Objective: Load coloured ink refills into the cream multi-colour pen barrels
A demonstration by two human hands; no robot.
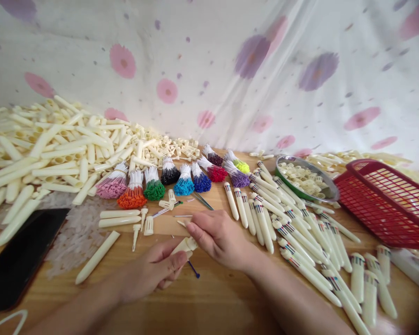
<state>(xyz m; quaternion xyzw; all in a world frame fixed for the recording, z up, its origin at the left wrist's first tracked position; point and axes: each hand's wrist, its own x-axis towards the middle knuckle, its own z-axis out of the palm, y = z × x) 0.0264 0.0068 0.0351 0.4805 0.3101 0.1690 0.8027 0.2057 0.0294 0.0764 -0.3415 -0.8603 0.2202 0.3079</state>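
My left hand (157, 267) is closed round a cream plastic pen part (184, 246), with thumb and fingers pinching it. Fingers curled, my right hand (218, 237) meets the upper end of that part; what it grips is mostly hidden. A small cream tip (181, 223) and a thin metal rod (182, 216) show beside its fingertips. Below the hands a blue-ended refill (194, 271) sticks out over the wood. Just beyond lie loose slotted cream pieces (148, 225), two cream barrels (119, 222) and tweezers (203, 201).
Bundled coloured refills (185, 181) stand in a row behind. A heap of cream barrels (56, 149) fills the left, near a black phone (24, 256). Finished-looking multicolour pens (300, 228) cover the right, with a metal bowl (333, 193) and red basket (380, 200).
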